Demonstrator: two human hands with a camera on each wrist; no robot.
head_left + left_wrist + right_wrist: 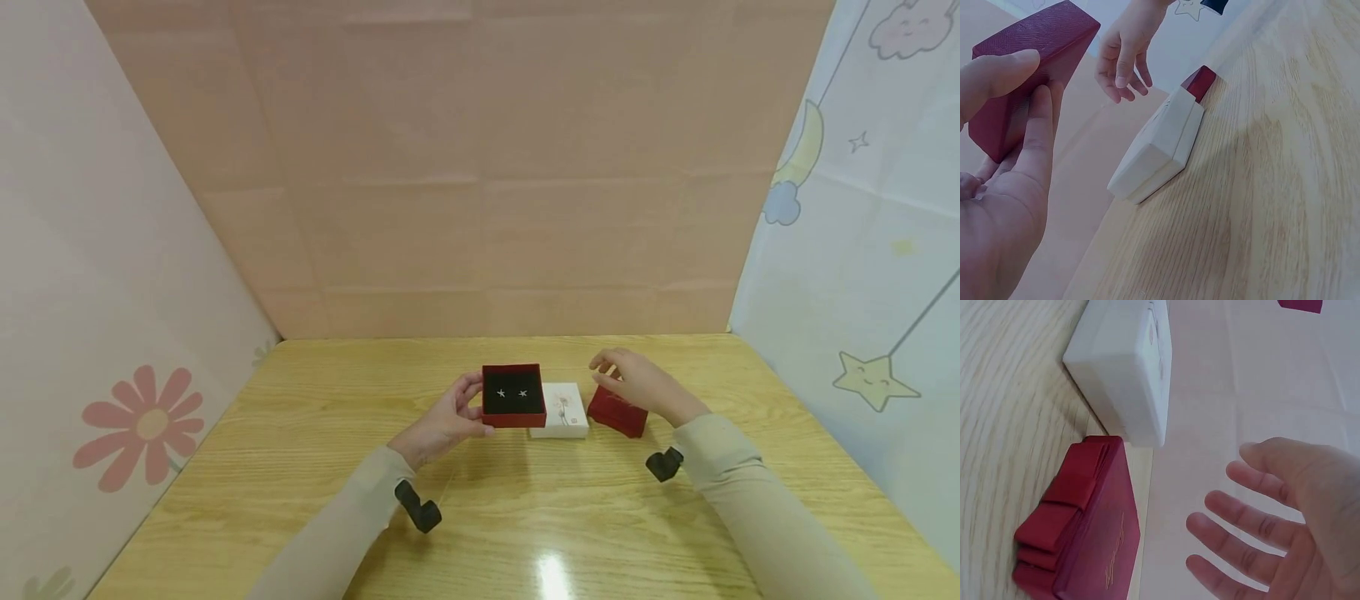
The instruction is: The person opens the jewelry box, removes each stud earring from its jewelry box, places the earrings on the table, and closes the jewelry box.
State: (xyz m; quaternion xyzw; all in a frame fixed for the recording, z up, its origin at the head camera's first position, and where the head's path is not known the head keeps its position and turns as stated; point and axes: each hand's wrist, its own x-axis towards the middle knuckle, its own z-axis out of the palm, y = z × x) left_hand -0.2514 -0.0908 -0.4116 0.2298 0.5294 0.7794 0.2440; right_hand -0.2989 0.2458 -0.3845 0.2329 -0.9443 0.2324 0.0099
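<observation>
In the head view, the left hand [450,419] is gripping a red box [514,421] above the desk [300,417]; two small silvery studs [501,393] are sitting on its black insert [512,405]. The right hand [637,381] is hovering over a red bow-trimmed piece [618,414], perhaps a lid, lying just beside a white box [562,411]. In the left wrist view, thumb and fingers are clasping the red box. In the right wrist view, the right hand's fingers are standing apart, slightly bent, holding nothing.

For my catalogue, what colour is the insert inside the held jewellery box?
The insert is black; the head view shows it best.
</observation>
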